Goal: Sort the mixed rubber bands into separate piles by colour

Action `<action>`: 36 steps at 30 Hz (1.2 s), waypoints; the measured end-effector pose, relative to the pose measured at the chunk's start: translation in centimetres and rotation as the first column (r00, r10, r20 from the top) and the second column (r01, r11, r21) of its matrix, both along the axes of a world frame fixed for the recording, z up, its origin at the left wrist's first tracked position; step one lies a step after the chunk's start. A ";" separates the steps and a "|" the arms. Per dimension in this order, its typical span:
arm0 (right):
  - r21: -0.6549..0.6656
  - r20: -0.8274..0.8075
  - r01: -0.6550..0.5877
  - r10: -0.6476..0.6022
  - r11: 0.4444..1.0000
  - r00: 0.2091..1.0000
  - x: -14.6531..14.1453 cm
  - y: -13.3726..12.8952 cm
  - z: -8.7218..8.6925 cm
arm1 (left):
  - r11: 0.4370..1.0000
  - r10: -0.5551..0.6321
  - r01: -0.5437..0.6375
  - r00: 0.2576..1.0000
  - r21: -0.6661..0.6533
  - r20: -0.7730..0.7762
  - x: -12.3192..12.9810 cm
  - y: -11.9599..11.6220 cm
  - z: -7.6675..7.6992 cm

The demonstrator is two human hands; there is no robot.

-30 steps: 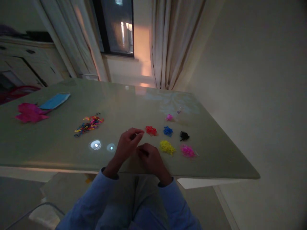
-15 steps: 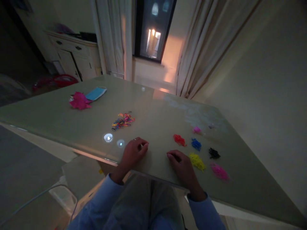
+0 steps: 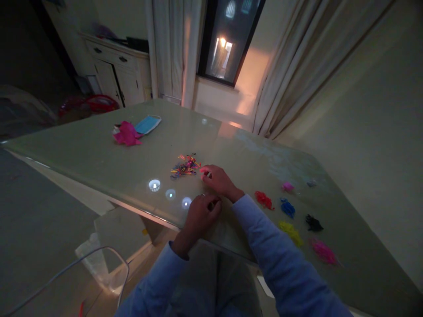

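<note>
A mixed heap of small coloured rubber bands (image 3: 185, 167) lies on the table. At its right edge is my right hand (image 3: 218, 180), thumb and forefinger drawn close together; whatever lies between the tips is too small to make out. Nearer the table's front edge, my left hand (image 3: 202, 215) rests with its fingers curled and the thumb pressed to the forefinger, and I cannot see what they hold. Right of my right forearm are single-colour piles of bands: red (image 3: 264, 200), blue (image 3: 287, 208), yellow (image 3: 290, 233), black (image 3: 313, 223) and pink (image 3: 323, 252).
A blue face mask (image 3: 148, 124) and a crumpled pink piece (image 3: 127, 134) lie at the table's far left. A small pink clump (image 3: 287, 187) sits behind the blue pile. Light reflections show on the glossy tabletop (image 3: 82, 149). Curtains and a window stand beyond.
My right hand has moved left and forward, from beside the yellow pile to the mixed heap. My left hand stays curled near the front edge. The view has shifted slightly.
</note>
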State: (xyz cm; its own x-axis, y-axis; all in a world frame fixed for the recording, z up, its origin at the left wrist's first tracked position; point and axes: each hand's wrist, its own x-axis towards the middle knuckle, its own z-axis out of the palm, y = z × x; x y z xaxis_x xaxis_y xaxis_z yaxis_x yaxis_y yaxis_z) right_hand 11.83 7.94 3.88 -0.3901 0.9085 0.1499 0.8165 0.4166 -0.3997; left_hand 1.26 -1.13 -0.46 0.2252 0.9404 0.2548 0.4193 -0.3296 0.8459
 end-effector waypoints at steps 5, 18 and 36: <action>-0.019 0.086 -0.028 0.030 0.999 0.996 -2.0 3.6 -1.3 | 1.000 0.027 -0.027 1.000 0.011 -0.003 0.2 -0.1 -0.3; -0.016 0.138 0.004 -0.001 1.000 0.990 -1.6 4.8 -2.0 | 0.999 0.035 -0.037 0.997 0.024 0.068 0.1 0.1 -0.1; -0.214 -0.423 0.130 -0.212 0.968 0.881 0.3 -1.2 -0.3 | 0.998 0.060 -0.062 0.994 0.013 0.096 0.0 0.2 0.1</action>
